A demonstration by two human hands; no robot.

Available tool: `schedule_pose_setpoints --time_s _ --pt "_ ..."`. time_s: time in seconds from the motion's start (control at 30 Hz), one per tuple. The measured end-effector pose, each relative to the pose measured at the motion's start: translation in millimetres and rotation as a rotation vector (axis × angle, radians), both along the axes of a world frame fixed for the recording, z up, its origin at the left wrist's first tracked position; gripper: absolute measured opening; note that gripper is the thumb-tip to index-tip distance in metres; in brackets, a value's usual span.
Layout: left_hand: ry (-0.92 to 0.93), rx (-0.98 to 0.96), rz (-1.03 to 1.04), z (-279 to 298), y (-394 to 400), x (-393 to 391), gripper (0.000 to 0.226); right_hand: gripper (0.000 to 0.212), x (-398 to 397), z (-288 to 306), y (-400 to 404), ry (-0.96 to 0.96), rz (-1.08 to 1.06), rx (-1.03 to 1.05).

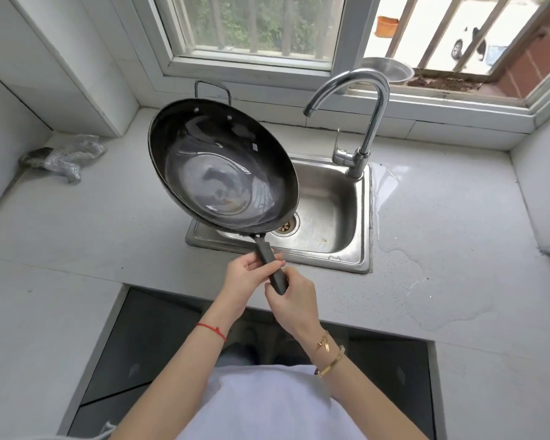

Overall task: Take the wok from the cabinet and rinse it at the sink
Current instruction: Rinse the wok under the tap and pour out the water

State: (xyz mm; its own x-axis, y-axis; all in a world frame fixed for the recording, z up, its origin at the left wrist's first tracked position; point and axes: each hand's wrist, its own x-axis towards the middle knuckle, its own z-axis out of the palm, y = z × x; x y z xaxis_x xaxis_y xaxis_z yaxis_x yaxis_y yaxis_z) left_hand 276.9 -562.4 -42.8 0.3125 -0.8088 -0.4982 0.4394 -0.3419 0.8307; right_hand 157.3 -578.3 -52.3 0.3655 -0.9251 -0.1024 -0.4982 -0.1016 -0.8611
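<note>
A black wok (222, 168) is held tilted above the left half of the steel sink (334, 217), its inside facing me and shiny wet. Its dark handle (272, 268) points toward me. My left hand (246, 281) grips the handle from the left. My right hand (294, 300) wraps the handle's near end from the right. The curved chrome faucet (359, 122) stands at the sink's back right, its spout to the right of the wok's rim. No water is seen running.
A silver scouring cloth (65, 155) lies on the white counter at far left. A puddle of water (426, 281) spreads on the counter right of the sink. A steel bowl (389, 69) sits on the window sill. Dark cabinet doors (134, 344) are below me.
</note>
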Motion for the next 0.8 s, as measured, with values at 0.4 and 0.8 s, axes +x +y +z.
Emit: schedule_pose_setpoints --time_s 0.4,0.8 --pt "0.204 -0.118 0.061 -9.5 15.3 0.2 0.026 0.017 -1.3 2.9 4.2 -0.061 0.07 0.091" --pt "0.24 -0.18 0.006 -4.7 53.4 30.7 0.031 0.007 23.5 25.0 32.9 -0.244 0.225 0.494"
